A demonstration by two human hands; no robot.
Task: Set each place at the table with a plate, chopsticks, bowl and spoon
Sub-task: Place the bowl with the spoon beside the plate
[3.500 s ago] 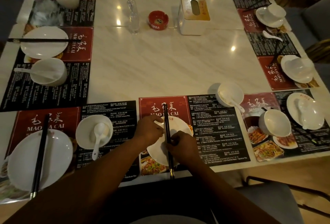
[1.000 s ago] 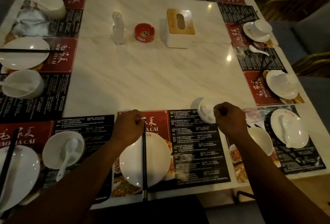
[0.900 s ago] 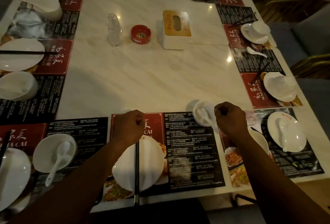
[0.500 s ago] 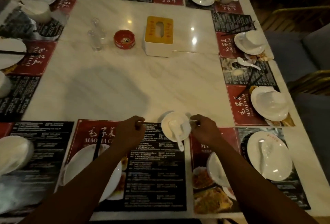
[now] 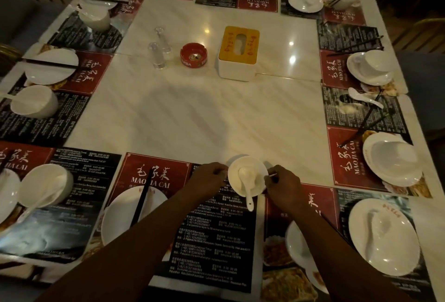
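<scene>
Both forearms reach fwd over the placemat (image 5: 212,229). L hand (image 5: 208,177) & R hand (image 5: 282,186) flank the bowl (image 5: 246,162), fingers curled on its rim, gripping it. Spoon (image 5: 248,185) lies inside. Bowl sits at the placemat's far edge.

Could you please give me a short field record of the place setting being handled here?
bowl: upright, at placemat far edge
spoon: inside bowl, handle toward the person
left hand: grips bowl's left rim
right hand: pinches bowl's right rim
plate: left of bowl, chopsticks across it
centre: tissue box, red ashtray
</scene>
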